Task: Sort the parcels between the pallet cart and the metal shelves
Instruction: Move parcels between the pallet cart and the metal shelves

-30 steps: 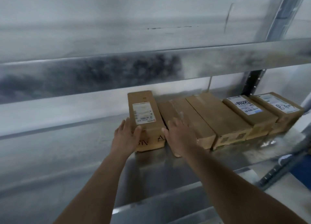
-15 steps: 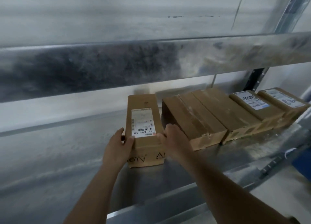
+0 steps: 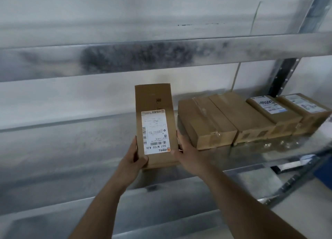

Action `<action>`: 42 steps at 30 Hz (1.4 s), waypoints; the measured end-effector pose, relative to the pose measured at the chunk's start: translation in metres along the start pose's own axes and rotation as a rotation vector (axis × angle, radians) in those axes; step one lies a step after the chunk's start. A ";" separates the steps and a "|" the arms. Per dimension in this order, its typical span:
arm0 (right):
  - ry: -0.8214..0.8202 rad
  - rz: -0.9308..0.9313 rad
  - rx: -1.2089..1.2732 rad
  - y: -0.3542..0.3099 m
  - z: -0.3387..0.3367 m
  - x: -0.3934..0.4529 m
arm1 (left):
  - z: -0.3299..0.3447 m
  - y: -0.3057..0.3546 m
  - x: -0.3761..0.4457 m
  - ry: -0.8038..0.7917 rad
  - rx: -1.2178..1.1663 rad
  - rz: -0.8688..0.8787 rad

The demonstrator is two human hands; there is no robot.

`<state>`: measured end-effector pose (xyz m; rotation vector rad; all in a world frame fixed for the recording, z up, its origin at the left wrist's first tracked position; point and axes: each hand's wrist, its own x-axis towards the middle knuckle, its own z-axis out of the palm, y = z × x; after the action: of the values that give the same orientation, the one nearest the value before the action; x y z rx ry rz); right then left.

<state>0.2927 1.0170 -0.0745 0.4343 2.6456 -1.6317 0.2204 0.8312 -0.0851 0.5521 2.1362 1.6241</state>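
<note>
At the metal shelf (image 3: pixel 251 159), left hand (image 3: pixel 133 159) and right hand (image 3: pixel 188 154) clasp a labelled parcel (image 3: pixel 155 125), fingers curled round its sides; seemingly mid-removal, needing a steady carry clear of the row (image 3: pixel 251 116)

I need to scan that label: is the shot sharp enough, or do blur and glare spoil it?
Head view: label on the held parcel is sharp, "507 N705 A36" legible; shelf beam is smeared; glare on the shelf at right; edges bow from the wide lens.

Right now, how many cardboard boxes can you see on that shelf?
5. One box is held between the left hand and right hand; four more sit side by side to its right. None look hidden.
</note>
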 end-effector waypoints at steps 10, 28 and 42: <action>0.058 -0.068 0.031 0.024 -0.020 -0.106 | 0.052 0.005 -0.085 -0.042 -0.052 0.160; 0.442 -0.064 0.050 0.077 -0.108 -0.300 | 0.213 0.055 -0.151 -0.320 0.093 0.352; 0.947 0.171 -0.084 0.133 -0.195 -0.412 | 0.373 0.137 -0.143 -0.749 0.163 0.487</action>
<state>0.7475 1.1488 -0.0412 1.7388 3.0696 -1.4730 0.5495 1.0907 -0.0331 1.5446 1.6256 1.1588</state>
